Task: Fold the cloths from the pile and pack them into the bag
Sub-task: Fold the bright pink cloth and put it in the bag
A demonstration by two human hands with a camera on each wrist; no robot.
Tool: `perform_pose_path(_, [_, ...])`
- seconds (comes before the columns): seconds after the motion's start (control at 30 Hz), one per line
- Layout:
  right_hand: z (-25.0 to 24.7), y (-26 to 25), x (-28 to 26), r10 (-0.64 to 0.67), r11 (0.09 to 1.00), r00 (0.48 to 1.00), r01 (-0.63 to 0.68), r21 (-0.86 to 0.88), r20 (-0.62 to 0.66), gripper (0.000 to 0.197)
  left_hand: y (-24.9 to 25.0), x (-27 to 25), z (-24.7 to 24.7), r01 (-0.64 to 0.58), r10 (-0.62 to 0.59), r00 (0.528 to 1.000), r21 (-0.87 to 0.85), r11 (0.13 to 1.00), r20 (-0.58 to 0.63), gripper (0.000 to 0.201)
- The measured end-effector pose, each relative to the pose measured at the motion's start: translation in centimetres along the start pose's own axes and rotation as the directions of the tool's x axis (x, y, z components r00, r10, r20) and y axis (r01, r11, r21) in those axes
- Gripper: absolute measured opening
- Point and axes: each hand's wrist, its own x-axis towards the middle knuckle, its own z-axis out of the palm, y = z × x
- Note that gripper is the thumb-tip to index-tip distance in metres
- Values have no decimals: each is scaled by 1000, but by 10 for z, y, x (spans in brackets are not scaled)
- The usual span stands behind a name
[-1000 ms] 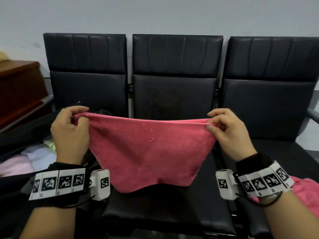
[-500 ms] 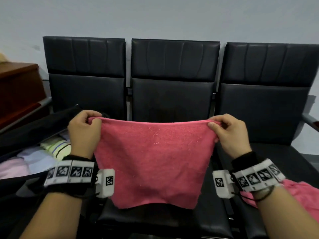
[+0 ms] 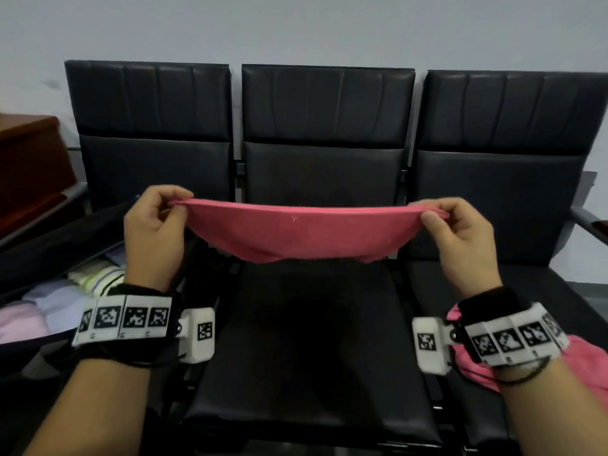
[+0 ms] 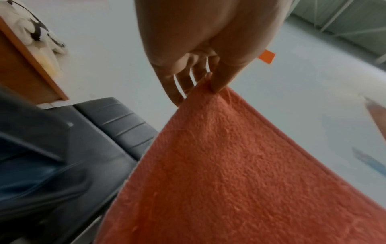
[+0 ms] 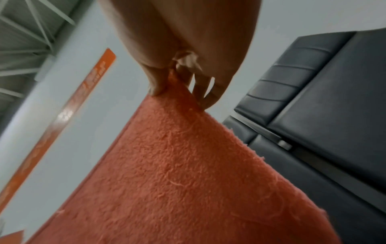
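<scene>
I hold a pink-red terry cloth (image 3: 302, 230) stretched in the air above the middle seat (image 3: 312, 350). My left hand (image 3: 154, 225) pinches its left top corner and my right hand (image 3: 460, 232) pinches the right one. The cloth (image 4: 240, 173) fills the lower half of the left wrist view, hanging from my left hand (image 4: 208, 80). In the right wrist view the cloth (image 5: 188, 173) hangs from my right hand (image 5: 167, 82). An open black bag (image 3: 42, 245) on the left seat holds folded cloths (image 3: 95, 278). More pink cloth (image 3: 585, 366) lies on the right seat.
Three black padded seats stand in a row against a pale wall (image 3: 296, 28). A brown wooden cabinet (image 3: 29, 166) stands at the far left. A metal armrest (image 3: 589, 222) juts out at the right edge.
My hands have moved apart and forward, swinging the cloth up from a hanging sheet to a shallow, nearly flat spread; its lower edge now sits far higher.
</scene>
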Motion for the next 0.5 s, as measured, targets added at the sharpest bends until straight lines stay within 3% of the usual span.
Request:
perform_pose_path(0.13, [-2, 46, -57, 199, 979, 972, -192, -67, 125, 26, -39, -42, -3, 142, -156, 973, 95, 985, 172, 38])
perform_pose_path(0.2, [-3, 69, -84, 326, 946, 926, -318, -71, 191, 27, -60, -64, -5, 242, -296, 907, 204, 949, 300, 31])
perform_pose_path(0.3, [-9, 87, -113, 447, 892, 849, -445, -75, 281, 24, -78, -91, -15, 401, -462, 809, 233, 886, 364, 15])
perform_pose_path(0.4, [-15, 95, -133, 524, 841, 778, -537, -65, 347, 15, -91, -109, -23, 461, -531, 741, 264, 847, 412, 17])
perform_pose_path(0.5, [-14, 103, -141, 575, 808, 755, -585, -71, 316, 12, -103, -118, -23, 493, -581, 660, 309, 813, 476, 20])
